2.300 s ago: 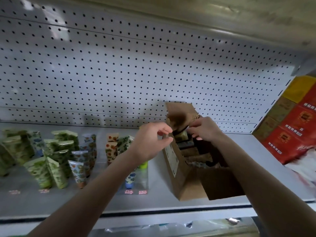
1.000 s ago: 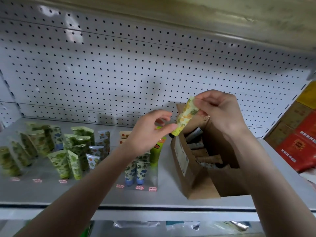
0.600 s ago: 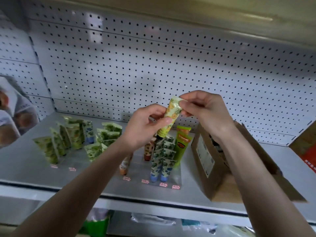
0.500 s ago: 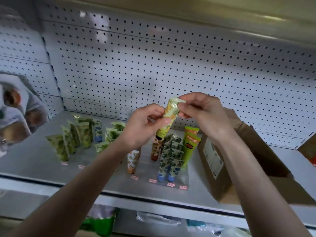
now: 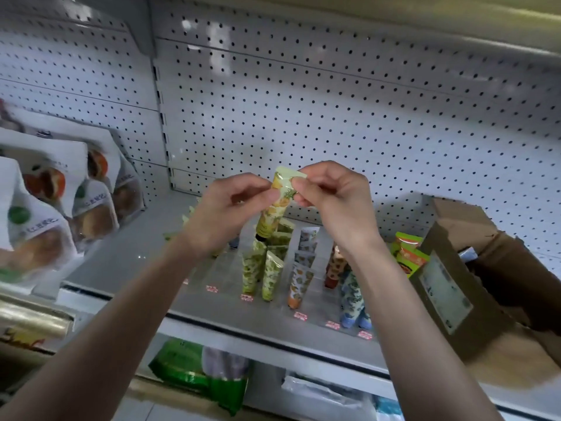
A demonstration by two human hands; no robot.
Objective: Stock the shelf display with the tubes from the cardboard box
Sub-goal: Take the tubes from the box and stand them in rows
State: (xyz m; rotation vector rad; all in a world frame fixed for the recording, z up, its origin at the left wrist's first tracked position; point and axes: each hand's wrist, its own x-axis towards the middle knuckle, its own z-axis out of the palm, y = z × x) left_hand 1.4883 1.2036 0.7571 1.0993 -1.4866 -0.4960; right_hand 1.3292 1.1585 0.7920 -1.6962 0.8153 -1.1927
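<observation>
Your left grip (image 5: 224, 211) and right grip (image 5: 337, 202), both bare hands, are raised together over the middle of the shelf (image 5: 127, 259), and both pinch one tube (image 5: 274, 205). The right thumb and forefinger are on the flat crimped end; the left fingertips are on the body just below. The tube hangs tilted, dark cap down, close above the standing tubes (image 5: 267, 268); you cannot tell whether it touches them. It is soft and glossy, pale yellow-green with a fruit print, flat at the crimp and round at the cap. The standing tubes are in rows running from front edge to back, caps down, with narrow lanes between rows. Small red-and-white price labels (image 5: 247, 297) lie along the front edge. There is open room on the bare grey metal toward the left end, bounded by the white pouches (image 5: 45, 192). The cardboard box (image 5: 449, 287) is at the right end, matte brown, flaps open, its printed label facing the rows. Orange-and-green tubes (image 5: 408, 253) stand just beside its near wall. The white perforated back panel (image 5: 334, 101) closes the rear edge.
</observation>
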